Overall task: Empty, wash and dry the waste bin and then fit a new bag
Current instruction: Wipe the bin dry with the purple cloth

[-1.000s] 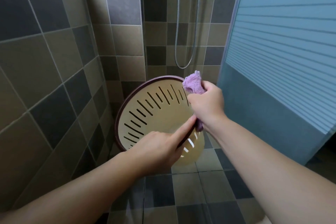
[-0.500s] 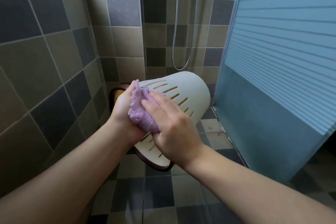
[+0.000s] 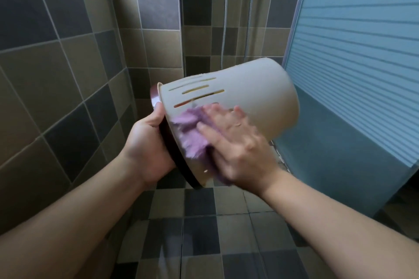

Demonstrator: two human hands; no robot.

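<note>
A beige plastic waste bin with slits in its side and a dark brown rim lies on its side in mid-air, its base pointing right and away from me. My left hand grips the brown rim at the bin's lower left. My right hand presses a purple cloth flat against the bin's outer wall, fingers spread over the cloth. The hand and cloth are motion-blurred. The bin's inside is hidden.
Tiled walls stand close on the left and behind. A frosted glass shower panel closes the right side. A shower hose hangs at the back. Checkered floor tiles lie below.
The bin has turned from facing me with its opening to lying sideways. My right hand with the cloth went from the rim to the outer wall and slid right along it.
</note>
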